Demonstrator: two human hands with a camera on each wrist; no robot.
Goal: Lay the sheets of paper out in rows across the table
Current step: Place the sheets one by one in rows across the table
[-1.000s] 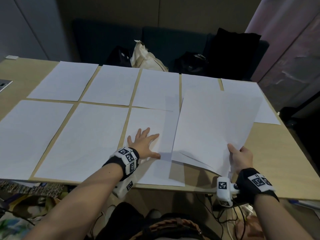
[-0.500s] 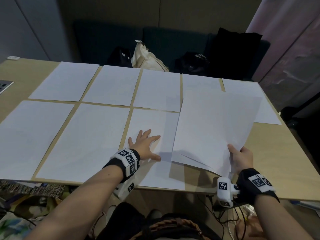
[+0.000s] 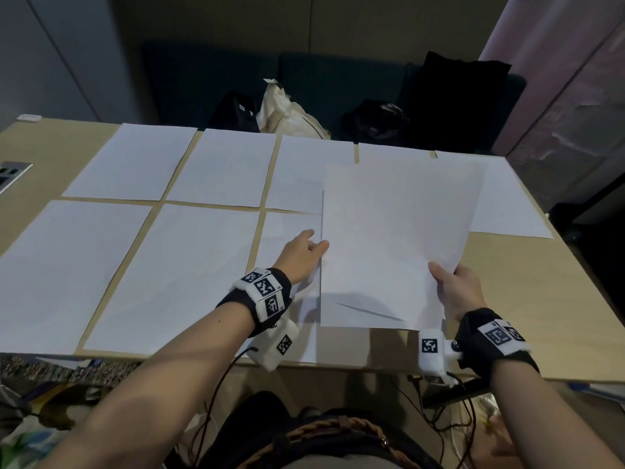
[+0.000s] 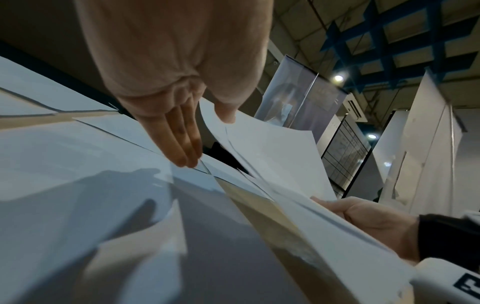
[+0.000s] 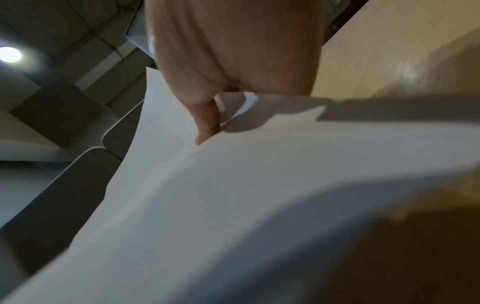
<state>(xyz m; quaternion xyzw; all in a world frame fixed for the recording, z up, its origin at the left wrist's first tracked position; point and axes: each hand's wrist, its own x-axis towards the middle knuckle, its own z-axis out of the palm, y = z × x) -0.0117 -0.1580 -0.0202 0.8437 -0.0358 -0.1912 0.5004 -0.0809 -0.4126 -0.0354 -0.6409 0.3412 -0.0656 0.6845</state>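
Several white sheets lie in two rows on the wooden table (image 3: 541, 299); the back row (image 3: 230, 167) spans its width. The front row has three sheets, the third (image 3: 287, 228) partly covered. My right hand (image 3: 456, 289) grips a stack of paper (image 3: 392, 238) by its near right corner, holding it above the table. In the right wrist view the thumb (image 5: 207, 121) presses on top of the stack (image 5: 233, 185). My left hand (image 3: 302, 253) reaches the stack's left edge with straight fingers (image 4: 184, 144). Its thumb (image 4: 226, 115) touches the stack's left edge (image 4: 272, 148).
Bare wood shows at the front right of the table. Black bags (image 3: 372, 120) and a cream cloth bag (image 3: 287, 113) sit on the dark sofa behind the far edge. A power socket panel (image 3: 10, 174) is set in the table at far left. Cables (image 3: 436, 411) hang below the near edge.
My left hand left the third front sheet and moved right to the stack's left edge. The stack swung left and squarer, now overlapping that sheet.
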